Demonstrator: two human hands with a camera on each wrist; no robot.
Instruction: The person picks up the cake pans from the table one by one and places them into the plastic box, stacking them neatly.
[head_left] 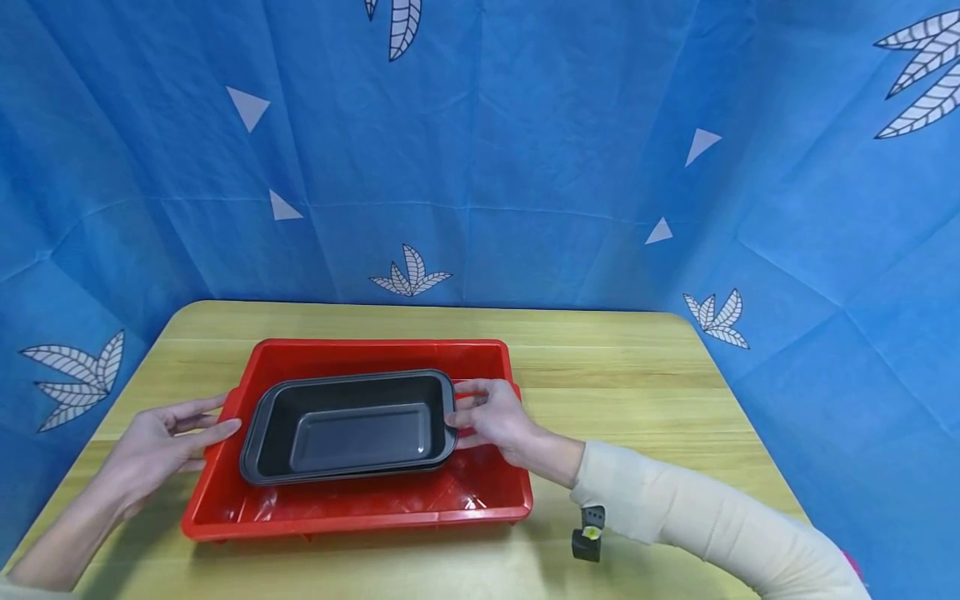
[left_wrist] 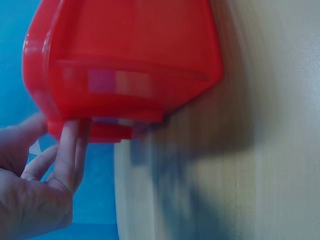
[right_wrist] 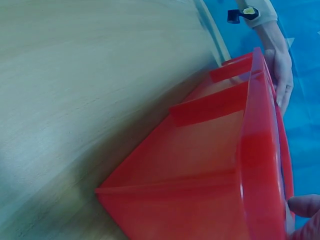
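Observation:
A dark grey loaf pan (head_left: 360,437) sits within a red plastic tray (head_left: 360,518), angled slightly to the tray's sides. My right hand (head_left: 501,418) reaches over the tray's right wall and grips the pan's right end, thumb on the rim. At the tray's left end, my left hand (head_left: 153,446) holds the rim, thumb on top. The left wrist view shows fingers (left_wrist: 70,155) of that hand under the tray's rim. In the right wrist view, only fingertips (right_wrist: 306,206) of my right hand show past the tray's edge.
The tray stands on a light wooden table (head_left: 615,383) with rounded corners. A blue curtain (head_left: 570,150) with white leaf and triangle prints hangs behind and beside it. A black strap with a small device (head_left: 588,533) hangs at my right sleeve.

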